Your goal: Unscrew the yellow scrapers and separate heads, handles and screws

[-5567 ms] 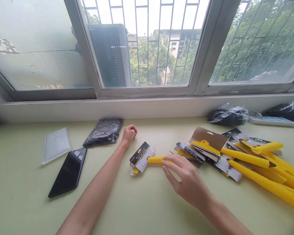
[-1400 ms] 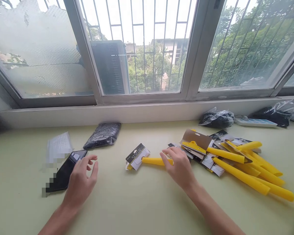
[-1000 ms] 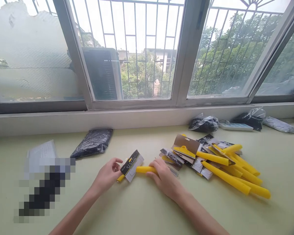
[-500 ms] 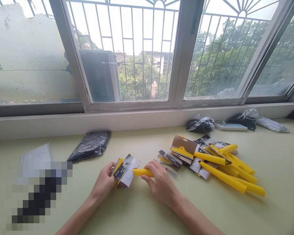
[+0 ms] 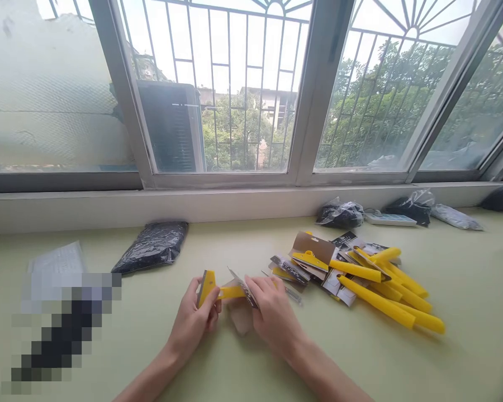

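Yellow with a grey blade edge, the scraper is held between the two hands, its head at nine o'clock pinched in the left hand. At three o'clock, the right hand is closed on the folded card set across the handle, its fingertips partly hidden. Seen from the hands, a pile of yellow scrapers and cards lies toward three o'clock, a black bag at ten.

A pale green table bears yellow scrapers and a black packet.
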